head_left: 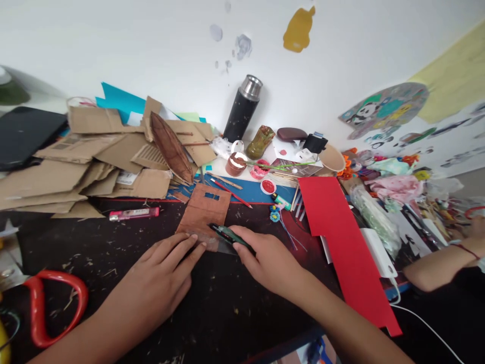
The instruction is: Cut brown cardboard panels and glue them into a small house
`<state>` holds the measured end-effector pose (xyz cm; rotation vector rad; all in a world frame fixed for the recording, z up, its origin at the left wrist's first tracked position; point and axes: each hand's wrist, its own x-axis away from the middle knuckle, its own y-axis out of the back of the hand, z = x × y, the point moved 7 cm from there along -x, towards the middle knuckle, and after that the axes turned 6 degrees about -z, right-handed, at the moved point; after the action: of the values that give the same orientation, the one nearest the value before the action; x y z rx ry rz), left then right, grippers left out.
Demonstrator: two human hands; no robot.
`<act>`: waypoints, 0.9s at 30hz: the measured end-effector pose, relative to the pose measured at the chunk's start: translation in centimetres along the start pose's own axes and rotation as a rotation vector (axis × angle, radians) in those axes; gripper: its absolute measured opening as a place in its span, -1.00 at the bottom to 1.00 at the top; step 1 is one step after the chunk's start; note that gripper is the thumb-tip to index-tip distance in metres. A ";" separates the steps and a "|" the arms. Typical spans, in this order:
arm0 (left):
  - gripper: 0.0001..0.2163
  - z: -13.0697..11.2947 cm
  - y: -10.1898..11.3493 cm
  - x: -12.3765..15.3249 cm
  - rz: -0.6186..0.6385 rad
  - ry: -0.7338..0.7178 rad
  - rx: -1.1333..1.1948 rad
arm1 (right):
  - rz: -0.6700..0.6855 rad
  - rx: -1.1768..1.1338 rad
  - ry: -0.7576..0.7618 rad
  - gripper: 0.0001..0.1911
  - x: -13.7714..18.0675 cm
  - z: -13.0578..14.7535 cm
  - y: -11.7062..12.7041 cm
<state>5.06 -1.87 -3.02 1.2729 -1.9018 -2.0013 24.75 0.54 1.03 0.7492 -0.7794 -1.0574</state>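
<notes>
Where the brown card (202,210) lies: flat on the dark worktop (235,313), in front of both hands, with its far end over a blue board (248,187).
Left hand (164,268): spread flat, palm down, with its fingertips at the card's near end; it grips nothing.
Right hand (269,260): curled round a green and black cutter (231,235), whose tip is on or just over the card; which one, it is hard to tell.
Clear strip (225,246): by the card's near end; it is likely smooth and could slip.
How the card should feel: light and a bit stiff, but easy to bend or crease.
Weak spot: the thin rim round its small window.
Best hold: press the plain part flat, or lift it by both long sides, with fingers away from the cutter's tip.
</notes>
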 end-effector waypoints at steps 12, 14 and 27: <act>-0.60 2.8 2.2 -1.2 -0.107 0.139 -0.041 | -0.035 0.024 -0.125 -0.67 -3.2 -0.5 -0.6; -0.58 3.5 1.8 -1.0 -0.066 0.169 -0.099 | -0.041 0.067 -0.145 -0.64 -3.0 -0.6 -0.7; -0.64 3.1 1.8 -0.6 -0.100 0.158 0.023 | -0.047 -0.242 -0.244 -0.70 -2.2 -1.1 -1.2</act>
<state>2.77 0.49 -1.60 1.5113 -1.8281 -1.8643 24.49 2.36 -0.93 0.4384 -0.8256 -1.2755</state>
